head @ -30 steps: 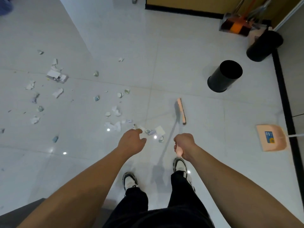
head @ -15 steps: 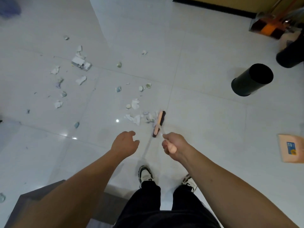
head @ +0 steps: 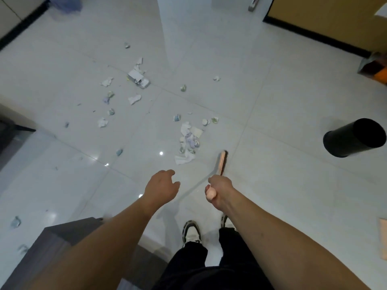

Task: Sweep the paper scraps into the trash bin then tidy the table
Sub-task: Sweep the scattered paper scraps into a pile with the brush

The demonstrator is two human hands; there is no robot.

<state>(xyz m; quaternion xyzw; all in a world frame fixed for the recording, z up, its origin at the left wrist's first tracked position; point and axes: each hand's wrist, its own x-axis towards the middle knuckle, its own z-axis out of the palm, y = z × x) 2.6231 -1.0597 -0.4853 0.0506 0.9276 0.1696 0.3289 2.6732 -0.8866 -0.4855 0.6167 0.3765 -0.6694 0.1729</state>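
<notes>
My right hand [head: 219, 190] grips the pink end of a broom handle; the pink broom head [head: 222, 163] rests on the white tiled floor just ahead of it. A small heap of paper scraps [head: 188, 141] lies just left of the broom head. More scraps [head: 138, 79] are scattered farther left and back. My left hand [head: 162, 188] hovers beside the handle, fingers loosely curled, holding nothing. A black trash bin [head: 354, 138] stands on the floor to the right.
A grey table corner [head: 56, 245] is at the lower left by my left arm. A pink dustpan edge [head: 383, 239] shows at the right border. Brooms and an orange dustpan [head: 374, 66] lean at the far right wall. My shoes [head: 191, 233] stand below the hands.
The broom swept left into the scraps and now sits right of them; the scraps are bunched into a heap. My view has shifted left, moving the bin toward the right edge.
</notes>
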